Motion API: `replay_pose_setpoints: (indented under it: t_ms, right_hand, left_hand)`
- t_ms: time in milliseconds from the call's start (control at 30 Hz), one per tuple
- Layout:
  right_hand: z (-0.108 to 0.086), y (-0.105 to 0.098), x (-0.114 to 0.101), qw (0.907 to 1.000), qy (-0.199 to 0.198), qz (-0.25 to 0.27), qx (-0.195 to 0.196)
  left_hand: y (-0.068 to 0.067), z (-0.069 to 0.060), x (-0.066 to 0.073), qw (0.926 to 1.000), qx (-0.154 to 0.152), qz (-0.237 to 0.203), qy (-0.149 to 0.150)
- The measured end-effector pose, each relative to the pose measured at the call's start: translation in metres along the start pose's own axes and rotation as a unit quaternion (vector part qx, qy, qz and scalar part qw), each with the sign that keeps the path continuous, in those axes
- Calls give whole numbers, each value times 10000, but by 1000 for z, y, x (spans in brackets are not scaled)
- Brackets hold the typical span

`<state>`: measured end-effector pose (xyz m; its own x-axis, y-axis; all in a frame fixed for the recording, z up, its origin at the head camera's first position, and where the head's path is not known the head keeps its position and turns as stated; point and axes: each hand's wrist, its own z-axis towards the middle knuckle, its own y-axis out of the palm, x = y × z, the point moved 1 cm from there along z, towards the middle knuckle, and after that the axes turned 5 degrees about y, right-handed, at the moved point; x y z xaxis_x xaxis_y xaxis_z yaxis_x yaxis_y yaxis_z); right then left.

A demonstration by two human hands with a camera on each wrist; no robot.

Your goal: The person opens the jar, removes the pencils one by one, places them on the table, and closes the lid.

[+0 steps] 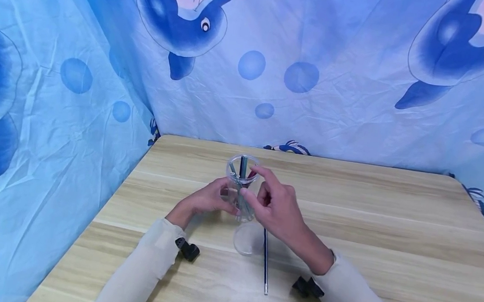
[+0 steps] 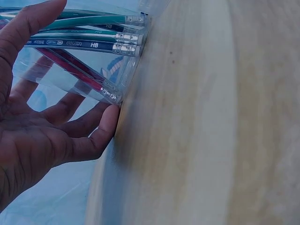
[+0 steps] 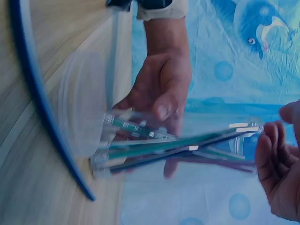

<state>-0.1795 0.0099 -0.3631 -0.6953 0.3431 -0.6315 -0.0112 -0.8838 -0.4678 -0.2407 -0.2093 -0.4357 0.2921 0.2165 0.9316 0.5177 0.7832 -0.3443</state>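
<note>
A clear plastic jar (image 1: 244,202) stands upright on the table with several pencils (image 2: 84,44) in it, dark blue, green and red, their eraser ends down. My left hand (image 1: 211,196) holds the jar from the left, thumb and fingers around its wall. At the jar's mouth is my right hand (image 1: 278,207), index finger by the rim and thumb lower, in front of the wall. In the right wrist view, the fingers (image 3: 267,164) of that hand bend near the rim, a gap between them and the thumb. No pencil shows in its grasp.
A round clear lid (image 1: 245,240) lies on the wooden table (image 1: 365,253) just in front of the jar. Beside it, to the right, lies a dark blue pencil (image 1: 265,265). Blue cloth (image 1: 275,41) printed with dolphins hangs behind and to the left.
</note>
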Motion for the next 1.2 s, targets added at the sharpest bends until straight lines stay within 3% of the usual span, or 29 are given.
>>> replay_pose_setpoints:
  t_ms: [200,333,600,1200]
  right_hand:
    - [11,14,-11,9919,703,-933,-493]
    - [17,17,-15,9851,883,-1337,-618]
    - [20,16,-18,9854,964,-1206,-718]
    - [18,16,-16,9865,970,-1151,-639]
  left_hand:
    - [-2,-1,2,10000,-64,-22,-19]
    - [0,-2,4,9999,-40,-19,-94]
    - [1,-3,4,9997,-13,-127,-227]
    - [2,-1,2,9997,65,-144,-171]
